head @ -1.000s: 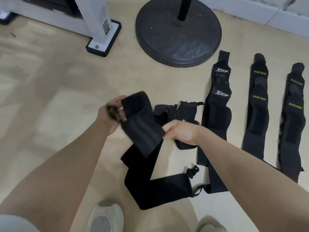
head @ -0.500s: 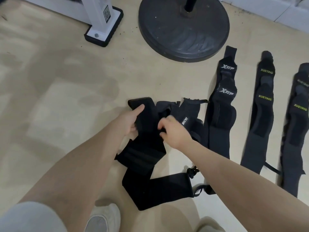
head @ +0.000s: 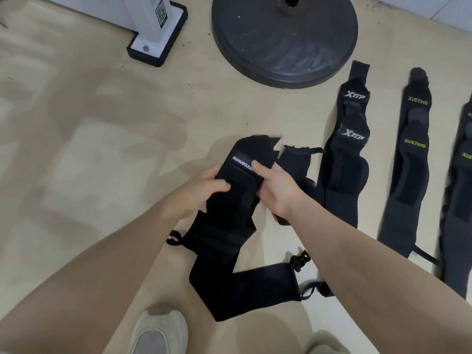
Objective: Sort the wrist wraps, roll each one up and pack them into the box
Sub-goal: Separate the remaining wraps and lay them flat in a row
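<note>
A black wrist wrap (head: pixel 245 159) with a white MANUEKLEAR label is held up over the floor between both hands. My left hand (head: pixel 204 190) grips its left edge, thumb on top. My right hand (head: pixel 275 185) pinches its right edge near the label. The rest of the wrap (head: pixel 229 251) trails down in folds to the floor, ending by a thumb loop (head: pixel 301 259). Another black wrap (head: pixel 296 162) lies crumpled behind my right hand. No box is in view.
Laid out straight at the right are an XTEP wrap (head: pixel 350 149) and two XUEYING wraps (head: pixel 413 162) (head: pixel 462 200). A round dark stand base (head: pixel 283 39) and a white post foot (head: pixel 155 44) stand farther back. My shoes (head: pixel 158 333) are at the bottom edge.
The wrap's end has been turned over so its white label now faces up. Both hands have shifted onto its two side edges and raised it slightly.
</note>
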`<state>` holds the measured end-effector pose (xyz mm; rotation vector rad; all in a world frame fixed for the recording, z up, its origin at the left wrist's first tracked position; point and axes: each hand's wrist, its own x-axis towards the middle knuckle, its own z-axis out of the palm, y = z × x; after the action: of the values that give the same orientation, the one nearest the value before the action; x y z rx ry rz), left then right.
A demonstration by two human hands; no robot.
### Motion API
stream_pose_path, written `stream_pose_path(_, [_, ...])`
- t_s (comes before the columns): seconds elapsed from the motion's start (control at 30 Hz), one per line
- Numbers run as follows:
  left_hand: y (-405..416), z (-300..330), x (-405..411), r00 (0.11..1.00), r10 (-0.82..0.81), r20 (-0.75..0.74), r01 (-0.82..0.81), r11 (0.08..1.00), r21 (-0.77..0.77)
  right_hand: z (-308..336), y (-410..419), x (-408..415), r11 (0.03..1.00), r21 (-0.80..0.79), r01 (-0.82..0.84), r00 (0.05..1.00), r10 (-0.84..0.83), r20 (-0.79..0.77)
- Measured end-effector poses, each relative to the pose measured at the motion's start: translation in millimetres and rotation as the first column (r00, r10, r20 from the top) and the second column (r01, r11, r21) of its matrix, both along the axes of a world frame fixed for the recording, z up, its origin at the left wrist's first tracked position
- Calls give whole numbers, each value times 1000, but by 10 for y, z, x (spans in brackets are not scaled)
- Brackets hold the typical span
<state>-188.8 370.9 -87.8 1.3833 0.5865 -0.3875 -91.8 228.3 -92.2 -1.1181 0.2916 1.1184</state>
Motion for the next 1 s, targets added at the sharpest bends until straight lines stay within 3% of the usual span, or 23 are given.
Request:
stream_pose_path(0.13, [-8, 66, 132, 990, 144, -4, -144, 990, -1, 118, -41, 45, 993, 97, -65, 994, 73, -76])
stream_pose_path(0.23, [-33, 69, 167, 989, 128, 70, -133, 987, 85, 179, -7, 115, 995, 90, -38, 994, 47, -100])
stream_pose_path(0.3, [-22, 60, 148, 990, 97, 98, -107, 989, 105, 183, 18, 142, 997, 56, -50, 996, 54, -76])
stream_pose_path(0.37, [13, 33, 113, 991, 85, 108, -102, 981, 166, 143, 6, 176, 984, -75, -165, 984, 169, 52])
stream_pose_path(0.4, [53, 14, 98, 988, 103, 113, -126, 965, 229, 101, -25, 193, 936, -224, -273, 938, 310, 154])
stream_pose_path(0.47, [189, -40, 60, 969, 214, 122, -243, 906, 347, -30, -137, 222, 706, -588, -394, 726, 632, 271])
stream_pose_path(0.53, [371, -103, -23, 933, 345, 102, -356, 845, 399, -217, -282, 241, 514, -802, -305, 539, 788, 300])
stream_pose_path(0.57, [451, -148, -75, 928, 365, 77, -361, 826, 434, -291, -335, 238, 492, -833, -254, 532, 790, 304])
stream_pose_path(0.7, [434, -274, -193, 983, 182, -37, -128, 810, 572, -508, -302, 214, 493, -853, -172, 612, 732, 300])
stream_pose_path(0.8, [307, -321, -212, 989, 140, -47, -88, 812, 576, -600, -136, 182, 471, -867, -162, 627, 728, 277])
stream_pose_path(0.9, [252, -329, -221, 989, 144, -29, -105, 830, 547, -646, -36, 103, 594, -801, -68, 774, 538, 333])
stream_pose_path(0.93, [240, -319, -222, 987, 160, -15, -128, 841, 526, -631, -38, 73, 632, -775, -32, 779, 501, 376])
stream_pose_path(1.0, [221, -303, -208, 973, 230, 7, -208, 867, 453, -578, -65, 22, 700, -713, 23, 698, 500, 513])
